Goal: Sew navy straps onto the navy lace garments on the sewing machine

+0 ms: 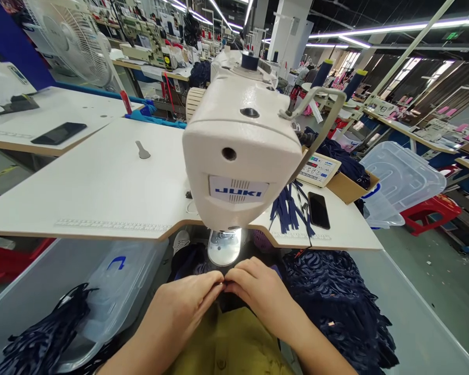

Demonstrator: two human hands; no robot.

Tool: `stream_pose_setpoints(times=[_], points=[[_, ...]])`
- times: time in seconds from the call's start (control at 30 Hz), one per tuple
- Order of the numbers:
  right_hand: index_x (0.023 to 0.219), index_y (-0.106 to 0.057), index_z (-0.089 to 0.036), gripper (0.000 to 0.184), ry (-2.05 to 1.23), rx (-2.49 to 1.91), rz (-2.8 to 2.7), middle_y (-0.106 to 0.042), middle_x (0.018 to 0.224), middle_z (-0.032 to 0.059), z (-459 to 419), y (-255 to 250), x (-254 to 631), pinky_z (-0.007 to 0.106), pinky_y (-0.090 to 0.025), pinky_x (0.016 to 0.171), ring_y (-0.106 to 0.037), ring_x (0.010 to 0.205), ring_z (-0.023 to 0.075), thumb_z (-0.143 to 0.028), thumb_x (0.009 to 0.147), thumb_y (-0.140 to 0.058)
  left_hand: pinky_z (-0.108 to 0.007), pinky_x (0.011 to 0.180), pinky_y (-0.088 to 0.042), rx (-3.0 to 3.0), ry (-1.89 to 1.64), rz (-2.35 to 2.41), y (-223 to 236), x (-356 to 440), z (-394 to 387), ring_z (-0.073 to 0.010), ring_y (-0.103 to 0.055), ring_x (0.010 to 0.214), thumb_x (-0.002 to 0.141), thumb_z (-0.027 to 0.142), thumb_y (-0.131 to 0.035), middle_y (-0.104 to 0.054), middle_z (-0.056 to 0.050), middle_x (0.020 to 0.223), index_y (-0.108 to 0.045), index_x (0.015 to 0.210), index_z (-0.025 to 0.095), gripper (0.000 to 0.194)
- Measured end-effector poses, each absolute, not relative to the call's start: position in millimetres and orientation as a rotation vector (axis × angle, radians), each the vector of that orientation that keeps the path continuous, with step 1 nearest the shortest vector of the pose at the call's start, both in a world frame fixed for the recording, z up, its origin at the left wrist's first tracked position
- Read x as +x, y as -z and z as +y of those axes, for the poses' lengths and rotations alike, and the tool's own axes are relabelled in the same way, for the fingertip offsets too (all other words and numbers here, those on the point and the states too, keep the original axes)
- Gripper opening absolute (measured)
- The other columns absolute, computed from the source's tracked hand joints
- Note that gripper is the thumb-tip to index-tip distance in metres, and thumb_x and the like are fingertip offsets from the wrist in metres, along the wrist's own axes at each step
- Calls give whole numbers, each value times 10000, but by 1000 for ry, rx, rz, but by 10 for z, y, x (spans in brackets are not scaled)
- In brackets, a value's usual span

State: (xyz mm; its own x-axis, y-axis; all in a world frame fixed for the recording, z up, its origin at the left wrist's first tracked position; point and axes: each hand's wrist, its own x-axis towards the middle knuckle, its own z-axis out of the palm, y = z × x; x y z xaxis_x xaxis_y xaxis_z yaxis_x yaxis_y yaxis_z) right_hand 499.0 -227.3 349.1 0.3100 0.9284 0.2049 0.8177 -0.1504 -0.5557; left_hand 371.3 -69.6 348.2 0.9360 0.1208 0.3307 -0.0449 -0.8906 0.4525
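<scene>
A white sewing machine (240,130) marked JUKI stands directly ahead, and its lit metal plate (223,249) shows below the head. Just in front of that plate, my left hand (185,297) is closed in a pinch, thumb and fingertips together. My right hand (260,289) pinches too, its fingertips meeting those of the left. Whatever lies between the fingers is hidden or too small to name. Close to my right forearm is a heap of dark navy gathered fabric (332,307). Navy strips (287,211) lie on the table right of the machine.
The white table (101,177) holds a small grey metal piece (143,151) and a black phone (319,211). A control panel (316,169) and cardboard box (349,187) stand at right. Below left is a clear plastic bin (128,276) beside dark strips (49,333).
</scene>
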Motion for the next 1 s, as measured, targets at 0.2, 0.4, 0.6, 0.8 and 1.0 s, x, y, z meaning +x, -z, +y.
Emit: stream_pose_setpoints(times=[0.2,0.4,0.6,0.8,1.0], points=[[1005,-658,-228,186,-201,-1983,-1459,-650,901,37,-2297,-3318,4968,268,-453,717,-557,805,158,-249,963,-478,-228,718,-520,2628,-385,106,-3425,3714,-637,-136,-662,808,952,341,-389,-706,-1,905,-632,997,242,266],[845,-737,-213,152,-598,-1788,-893,-657,782,16,-2244,-3072,5063,252,-467,688,-612,739,149,-316,861,-627,-406,915,-486,2590,-216,379,-3141,3674,-509,-247,-641,986,929,415,-397,-702,-87,1031,-677,986,194,361],[769,-754,-186,232,-939,-1409,-453,-643,699,19,-2149,-2889,4913,270,-451,645,-574,648,152,-412,726,-729,-326,854,-508,1841,40,370,-2983,3780,-683,-222,-635,937,851,486,-533,-698,-49,977,-645,1011,190,355],[796,-752,-190,242,-919,-1404,-451,-595,675,6,-2179,-2886,4891,233,-413,575,-508,597,117,-425,749,-714,-281,703,-503,1812,37,441,-3009,3808,-697,-168,-621,742,856,488,-528,-684,-31,832,-622,890,159,344],[911,-717,-222,211,-784,-1434,-704,-590,882,22,-2202,-2955,4902,246,-432,710,-539,780,145,-399,803,-679,-256,691,-438,1957,9,361,-3124,3783,-778,-148,-565,742,868,424,-533,-628,-1,783,-623,786,197,257]])
